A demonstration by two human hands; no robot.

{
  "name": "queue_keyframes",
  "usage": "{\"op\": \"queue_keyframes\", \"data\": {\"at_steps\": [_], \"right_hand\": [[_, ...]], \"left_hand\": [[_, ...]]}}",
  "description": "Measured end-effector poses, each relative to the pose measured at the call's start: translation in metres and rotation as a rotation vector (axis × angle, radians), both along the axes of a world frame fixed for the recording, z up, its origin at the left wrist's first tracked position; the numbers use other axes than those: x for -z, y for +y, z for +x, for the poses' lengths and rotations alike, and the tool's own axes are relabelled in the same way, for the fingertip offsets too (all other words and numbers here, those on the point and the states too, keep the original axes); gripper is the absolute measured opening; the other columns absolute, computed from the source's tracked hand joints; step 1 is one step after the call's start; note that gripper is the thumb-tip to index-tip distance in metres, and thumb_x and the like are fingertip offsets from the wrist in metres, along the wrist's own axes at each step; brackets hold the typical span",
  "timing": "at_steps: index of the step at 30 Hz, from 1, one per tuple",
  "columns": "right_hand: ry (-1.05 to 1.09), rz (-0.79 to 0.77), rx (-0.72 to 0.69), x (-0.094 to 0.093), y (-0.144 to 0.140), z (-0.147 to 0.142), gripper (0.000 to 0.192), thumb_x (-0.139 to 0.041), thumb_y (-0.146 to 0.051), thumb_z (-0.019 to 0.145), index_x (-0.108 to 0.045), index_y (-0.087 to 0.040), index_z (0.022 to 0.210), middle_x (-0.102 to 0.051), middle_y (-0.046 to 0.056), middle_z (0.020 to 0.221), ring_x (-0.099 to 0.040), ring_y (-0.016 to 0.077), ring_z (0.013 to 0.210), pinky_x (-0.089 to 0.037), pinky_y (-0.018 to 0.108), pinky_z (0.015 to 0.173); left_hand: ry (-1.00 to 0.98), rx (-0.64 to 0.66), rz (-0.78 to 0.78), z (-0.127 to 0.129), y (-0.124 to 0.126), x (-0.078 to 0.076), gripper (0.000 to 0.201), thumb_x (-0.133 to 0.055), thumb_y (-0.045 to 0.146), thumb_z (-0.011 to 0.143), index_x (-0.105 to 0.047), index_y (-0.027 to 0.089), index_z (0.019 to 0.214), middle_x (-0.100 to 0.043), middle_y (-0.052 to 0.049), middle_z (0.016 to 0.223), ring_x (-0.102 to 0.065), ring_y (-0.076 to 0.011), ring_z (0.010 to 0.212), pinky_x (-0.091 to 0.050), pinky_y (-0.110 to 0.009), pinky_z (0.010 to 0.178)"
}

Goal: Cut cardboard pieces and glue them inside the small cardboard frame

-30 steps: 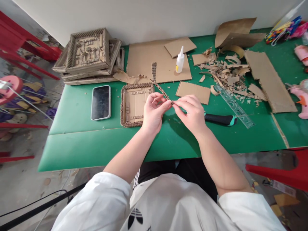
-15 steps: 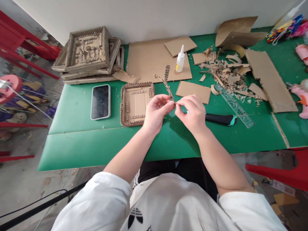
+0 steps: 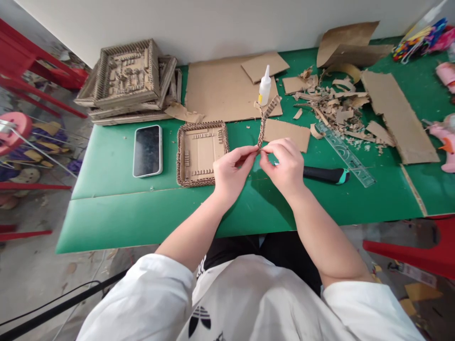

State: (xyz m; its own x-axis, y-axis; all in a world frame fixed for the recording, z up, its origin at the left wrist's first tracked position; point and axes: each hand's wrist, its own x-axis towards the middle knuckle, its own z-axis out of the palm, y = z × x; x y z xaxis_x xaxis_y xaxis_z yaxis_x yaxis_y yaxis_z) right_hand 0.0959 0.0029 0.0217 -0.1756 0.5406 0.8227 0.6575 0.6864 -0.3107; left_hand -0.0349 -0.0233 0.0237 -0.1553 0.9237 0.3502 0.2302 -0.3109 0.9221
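Between my two hands a twisted strip of corrugated cardboard [image 3: 262, 129] stands up, its upper end splitting into two curling tails. My left hand [image 3: 235, 171] pinches its lower end between thumb and fingertips. Right beside it, my right hand [image 3: 284, 163] is closed in a pinch on the same end, with the fingertips of both hands nearly touching. To the left of my left hand lies a shallow cardboard tray [image 3: 201, 177] with a corrugated rim and short ridged strips inside. A black and green utility knife [image 3: 325, 175] lies partly behind my right hand.
A phone [image 3: 147, 151] lies left of the tray, below stacked cardboard trays [image 3: 128, 76]. A white glue bottle [image 3: 264, 87] stands on a cardboard sheet [image 3: 213, 90]. Cardboard scraps [image 3: 343, 106], a clear ruler [image 3: 346, 154] and a cardboard piece [image 3: 400, 116] lie to the right.
The cardboard strip has swung from leaning left to upright, its ridged tail now bending right in front of the glue bottle. Both hands stay pinched at its lower end.
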Motion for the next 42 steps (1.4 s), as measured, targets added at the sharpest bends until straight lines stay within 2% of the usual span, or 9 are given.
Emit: {"op": "queue_keyframes", "data": {"at_steps": [4, 7, 12, 17, 23, 27, 31, 37, 42], "right_hand": [[0.028, -0.029, 0.007, 0.000, -0.001, 0.000, 0.012, -0.053, -0.014, 0.081, -0.052, -0.022, 0.073, -0.061, 0.001, 0.068, -0.056, 0.0145, 0.069, -0.048, 0.028, 0.065], [0.028, -0.060, 0.004, 0.000, -0.002, 0.000, 0.012, -0.052, -0.015, 0.083, -0.053, -0.022, 0.072, -0.061, 0.001, 0.068, -0.056, 0.0143, 0.069, -0.048, 0.028, 0.065], [-0.003, -0.055, -0.019, 0.000, -0.001, 0.001, 0.012, -0.052, -0.015, 0.083, -0.054, -0.022, 0.073, -0.062, 0.001, 0.070, -0.056, 0.0145, 0.070, -0.048, 0.028, 0.066], [-0.061, -0.059, -0.066, 0.000, -0.001, 0.001, 0.013, -0.052, -0.014, 0.082, -0.053, -0.021, 0.071, -0.063, 0.002, 0.070, -0.055, 0.0151, 0.069, -0.047, 0.028, 0.066], [0.023, -0.171, -0.083, -0.001, -0.001, 0.001, 0.015, -0.050, -0.013, 0.080, -0.051, -0.021, 0.067, -0.062, 0.001, 0.068, -0.057, 0.0147, 0.069, -0.047, 0.028, 0.066], [0.134, -0.339, -0.152, -0.007, -0.003, 0.002, 0.013, -0.052, -0.012, 0.076, -0.053, -0.020, 0.066, -0.060, 0.000, 0.067, -0.057, 0.0133, 0.067, -0.047, 0.027, 0.066], [0.268, -0.549, -0.224, -0.011, -0.004, 0.005, 0.009, -0.053, -0.015, 0.074, -0.055, -0.019, 0.066, -0.059, -0.001, 0.066, -0.056, 0.0116, 0.066, -0.046, 0.026, 0.065], [0.535, -0.884, -0.392, -0.011, -0.001, 0.008, 0.008, -0.054, -0.025, 0.073, -0.056, -0.019, 0.069, -0.055, -0.004, 0.061, -0.050, 0.0087, 0.057, -0.043, 0.023, 0.054], [0.701, -1.054, -0.605, -0.006, 0.000, 0.008, 0.009, -0.054, -0.026, 0.074, -0.056, -0.018, 0.070, -0.056, -0.004, 0.063, -0.052, 0.0085, 0.058, -0.047, 0.025, 0.058]], "left_hand": [[0.163, -0.085, 0.023, 0.002, -0.002, -0.001, 0.011, -0.061, 0.021, 0.078, -0.064, 0.017, 0.089, -0.070, 0.001, 0.078, -0.066, -0.0080, 0.067, -0.053, -0.017, 0.063], [0.328, -0.063, 0.033, 0.003, -0.001, -0.002, 0.007, -0.061, 0.021, 0.077, -0.062, 0.016, 0.082, -0.067, 0.002, 0.071, -0.063, -0.0071, 0.063, -0.050, -0.015, 0.057], [0.633, -0.099, 0.177, -0.001, 0.001, 0.000, 0.014, -0.052, 0.024, 0.084, -0.063, 0.015, 0.082, -0.068, -0.002, 0.073, -0.062, -0.0088, 0.063, -0.046, -0.017, 0.056], [0.902, -0.175, 0.296, -0.006, 0.002, 0.003, 0.023, -0.047, 0.025, 0.088, -0.061, 0.016, 0.072, -0.063, -0.001, 0.062, -0.056, -0.0096, 0.056, -0.036, -0.020, 0.051], [0.826, -0.139, 0.352, -0.006, 0.002, 0.003, 0.025, -0.049, 0.022, 0.086, -0.056, 0.016, 0.062, -0.055, 0.002, 0.053, -0.049, -0.0076, 0.050, -0.030, -0.021, 0.048], [0.745, -0.134, 0.389, -0.005, 0.002, 0.001, 0.024, -0.053, 0.017, 0.081, -0.053, 0.016, 0.057, -0.051, 0.004, 0.050, -0.044, -0.0064, 0.047, -0.029, -0.020, 0.046], [0.690, -0.063, 0.400, -0.006, 0.003, -0.002, 0.023, -0.052, 0.014, 0.080, -0.053, 0.016, 0.057, -0.051, 0.004, 0.050, -0.045, -0.0062, 0.047, -0.033, -0.019, 0.047], [0.503, 0.076, 0.316, -0.007, -0.001, -0.014, 0.021, -0.048, 0.013, 0.081, -0.054, 0.017, 0.061, -0.060, 0.001, 0.057, -0.055, -0.0077, 0.054, -0.042, -0.019, 0.054], [0.409, 0.184, 0.203, -0.009, -0.005, -0.022, 0.021, -0.045, 0.019, 0.083, -0.054, 0.019, 0.064, -0.065, 0.001, 0.065, -0.059, -0.0090, 0.060, -0.048, -0.021, 0.059]]}}
